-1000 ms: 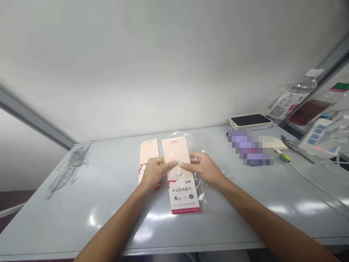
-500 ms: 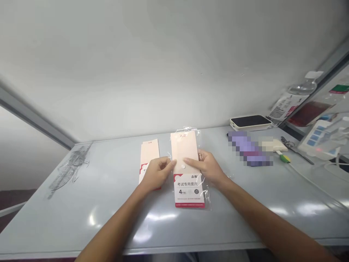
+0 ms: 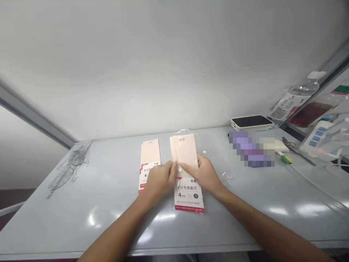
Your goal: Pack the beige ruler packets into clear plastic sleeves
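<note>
Table [image 3: 89, 214], pale grey and glossy, stands against a white wall [image 3: 152, 65]. Near its middle lies the bagged packet [image 3: 185, 153], a peach card in clear plastic, long side pointing away from the person, with Chinese print and a red lower edge.

Well to the right of the packet, along the far edge, sit a phone [image 3: 251, 122] in a cream case and a plastic bottle [image 3: 293, 100], tilted beyond it. Also to the right are a purple object [image 3: 251, 149], too blurred to name, and, further along, scissors [image 3: 290, 145] and a small green-and-yellow block [image 3: 285, 158]. Just left of the packet lies a second peach packet [image 3: 149, 154], its lower part covered by the left hand [image 3: 159, 180].

That hand is curled, its fingertips at the packet's left edge, though I cannot tell whether they pinch it. The right hand [image 3: 204, 173] rests on the packet's right side, with the forefinger [image 3: 188, 168] stretched toward a round white tab [image 3: 180, 169] between the hands. Small white bits [image 3: 204, 151] lie just right of the packet.
</note>
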Motion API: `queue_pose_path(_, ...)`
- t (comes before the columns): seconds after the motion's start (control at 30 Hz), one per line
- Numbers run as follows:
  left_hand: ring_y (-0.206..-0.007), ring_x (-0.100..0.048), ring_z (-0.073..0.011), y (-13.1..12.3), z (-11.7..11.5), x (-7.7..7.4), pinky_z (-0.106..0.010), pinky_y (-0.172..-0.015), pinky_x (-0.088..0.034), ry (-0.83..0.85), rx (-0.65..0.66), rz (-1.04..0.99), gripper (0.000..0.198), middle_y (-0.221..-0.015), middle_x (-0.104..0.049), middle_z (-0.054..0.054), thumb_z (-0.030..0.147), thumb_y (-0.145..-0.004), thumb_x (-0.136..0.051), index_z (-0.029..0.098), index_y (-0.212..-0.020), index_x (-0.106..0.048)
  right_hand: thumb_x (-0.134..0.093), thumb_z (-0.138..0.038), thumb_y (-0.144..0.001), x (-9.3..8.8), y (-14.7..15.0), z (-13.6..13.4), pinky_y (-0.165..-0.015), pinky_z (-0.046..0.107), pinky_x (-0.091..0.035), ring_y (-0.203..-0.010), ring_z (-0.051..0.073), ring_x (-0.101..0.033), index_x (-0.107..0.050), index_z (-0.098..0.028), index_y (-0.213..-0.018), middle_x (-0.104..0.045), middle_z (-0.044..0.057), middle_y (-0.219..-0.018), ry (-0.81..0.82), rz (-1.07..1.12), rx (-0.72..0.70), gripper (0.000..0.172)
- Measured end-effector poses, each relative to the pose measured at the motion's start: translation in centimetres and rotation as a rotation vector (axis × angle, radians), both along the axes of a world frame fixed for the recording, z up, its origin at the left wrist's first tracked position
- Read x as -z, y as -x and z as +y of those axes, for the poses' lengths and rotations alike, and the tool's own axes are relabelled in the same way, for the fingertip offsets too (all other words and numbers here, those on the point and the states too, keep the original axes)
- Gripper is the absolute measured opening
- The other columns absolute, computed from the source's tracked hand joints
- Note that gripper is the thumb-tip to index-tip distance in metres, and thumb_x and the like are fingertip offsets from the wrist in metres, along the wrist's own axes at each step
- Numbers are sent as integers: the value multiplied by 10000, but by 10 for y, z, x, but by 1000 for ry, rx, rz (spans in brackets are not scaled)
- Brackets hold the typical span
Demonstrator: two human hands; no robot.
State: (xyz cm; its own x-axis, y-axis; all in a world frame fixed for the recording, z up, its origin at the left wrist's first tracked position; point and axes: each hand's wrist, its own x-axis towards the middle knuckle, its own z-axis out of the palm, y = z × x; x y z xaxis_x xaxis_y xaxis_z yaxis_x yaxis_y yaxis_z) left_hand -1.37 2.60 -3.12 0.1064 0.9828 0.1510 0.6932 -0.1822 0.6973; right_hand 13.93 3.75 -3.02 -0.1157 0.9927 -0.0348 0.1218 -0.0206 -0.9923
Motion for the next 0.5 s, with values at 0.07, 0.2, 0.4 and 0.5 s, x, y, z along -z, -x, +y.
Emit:
queue_pose_path(0.07,-391,-293,-113,-3,-3,0,-260,-480,-137,23,1,-17,356,-446,-395,21,385,-843,-359,201,-538,-366,-595,-343,-698,1,2,-1,-647,315,-486,-786,221,-622,-587,-183,-871,-667,52,-871,-7,-4,22,235)
queue_pose_path(0.2,-416,-345,-118,-6,-6,-1,-254,-470,-168,43,49,-14,341,-479,-431,18,380,-863,-315,204,-581,-393,-595,-335,-689,2,4,-2,-652,322,-485,-777,224,-621,-588,-179,-868,-667,55,-860,-5,-5,46,237)
queue_pose_path(0.4,-432,-346,-89,-5,-7,-5,-229,-464,-217,38,54,-56,347,-476,-410,43,418,-837,-371,188,-578,-391,-660,-326,-615,2,1,0,-609,316,-483,-739,225,-622,-595,-165,-840,-667,47,-821,27,31,63,285)
queue_pose_path(0.5,-460,-373,-81,0,-3,-7,-218,-477,-280,80,130,-262,358,-488,-408,47,438,-844,-352,181,-599,-397,-693,-335,-592,-2,-1,2,-611,321,-493,-740,229,-630,-593,-162,-863,-670,53,-823,62,131,42,336)
